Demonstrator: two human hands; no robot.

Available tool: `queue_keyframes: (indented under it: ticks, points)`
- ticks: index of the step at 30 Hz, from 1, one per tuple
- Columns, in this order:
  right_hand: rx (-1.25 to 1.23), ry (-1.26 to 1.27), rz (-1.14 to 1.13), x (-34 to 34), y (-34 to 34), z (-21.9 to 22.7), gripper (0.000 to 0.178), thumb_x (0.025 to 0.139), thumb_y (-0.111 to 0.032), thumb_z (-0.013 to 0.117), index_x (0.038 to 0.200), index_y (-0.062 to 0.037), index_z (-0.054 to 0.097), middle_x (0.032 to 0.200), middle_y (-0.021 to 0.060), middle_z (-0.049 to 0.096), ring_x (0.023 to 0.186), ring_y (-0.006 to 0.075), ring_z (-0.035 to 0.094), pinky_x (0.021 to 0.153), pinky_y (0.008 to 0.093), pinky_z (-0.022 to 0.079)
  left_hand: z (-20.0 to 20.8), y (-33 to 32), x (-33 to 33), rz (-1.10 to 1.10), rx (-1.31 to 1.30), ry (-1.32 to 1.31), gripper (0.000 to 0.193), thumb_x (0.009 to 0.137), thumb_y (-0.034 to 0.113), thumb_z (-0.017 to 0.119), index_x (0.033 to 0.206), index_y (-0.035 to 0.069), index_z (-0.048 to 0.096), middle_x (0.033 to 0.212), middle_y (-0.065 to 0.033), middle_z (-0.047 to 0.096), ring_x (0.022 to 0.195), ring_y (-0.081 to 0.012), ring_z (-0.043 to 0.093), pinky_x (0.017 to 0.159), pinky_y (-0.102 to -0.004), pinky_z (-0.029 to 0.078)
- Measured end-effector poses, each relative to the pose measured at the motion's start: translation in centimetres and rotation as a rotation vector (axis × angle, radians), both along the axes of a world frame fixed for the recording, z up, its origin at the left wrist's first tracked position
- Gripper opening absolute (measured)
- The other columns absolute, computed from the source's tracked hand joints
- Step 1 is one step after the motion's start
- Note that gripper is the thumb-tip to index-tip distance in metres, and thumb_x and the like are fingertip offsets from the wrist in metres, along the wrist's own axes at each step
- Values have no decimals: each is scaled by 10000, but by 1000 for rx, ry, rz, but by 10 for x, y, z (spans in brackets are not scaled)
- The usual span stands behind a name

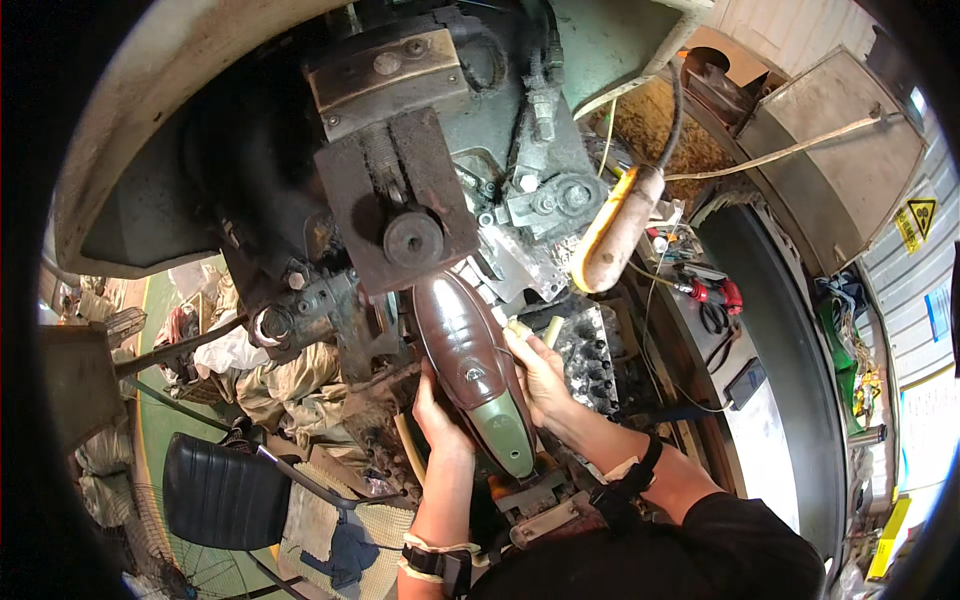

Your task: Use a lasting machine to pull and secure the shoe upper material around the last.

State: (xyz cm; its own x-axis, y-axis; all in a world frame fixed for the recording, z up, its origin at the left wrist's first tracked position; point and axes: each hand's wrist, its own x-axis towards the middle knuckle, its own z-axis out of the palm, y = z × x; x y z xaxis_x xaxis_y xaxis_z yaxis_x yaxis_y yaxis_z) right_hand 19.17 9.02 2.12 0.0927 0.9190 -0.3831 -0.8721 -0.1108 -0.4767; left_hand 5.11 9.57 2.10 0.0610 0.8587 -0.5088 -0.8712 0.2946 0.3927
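A glossy dark brown leather shoe upper (455,322) sits on a green shoe last (507,438), whose top with a small hole shows at the heel end. Its toe points away from me, just under a dark metal block (398,200) of the machine. My left hand (438,418) is closed against the left side, most of its fingers hidden beneath. On the other side, my right hand (538,372) grips the edge, with a pale covering on a fingertip. Whether the toe touches the machine cannot be told.
A lamp-like yellow and white handle (618,230) hangs by a cable at the right. Beyond it are a red-handled tool (716,294), a phone (744,383) and a black curved belt (775,340). A black chair seat (226,490) and cloth piles (290,385) stand left.
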Motion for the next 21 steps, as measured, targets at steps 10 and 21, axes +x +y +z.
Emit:
queue_keyframes:
  ticks: [10,21]
  points:
    - [-26,-504,431,21,-19,-12,485,1083,-486,405,1339,-105,561,936,-25,647,728,54,584,606,223,469,-16,-21,-19,-92,99,296,427,1056,351,489,1338,48,595,1347,-73,630,1209,-220,594,1075,-378,429]
    - [54,-454,438,-6,-34,14,644,1091,-549,251,1449,-83,514,1341,86,618,1181,149,578,1038,304,450,23,-39,25,-67,172,276,505,1081,472,348,1322,93,578,1237,-66,653,1090,-205,647,948,-346,514]
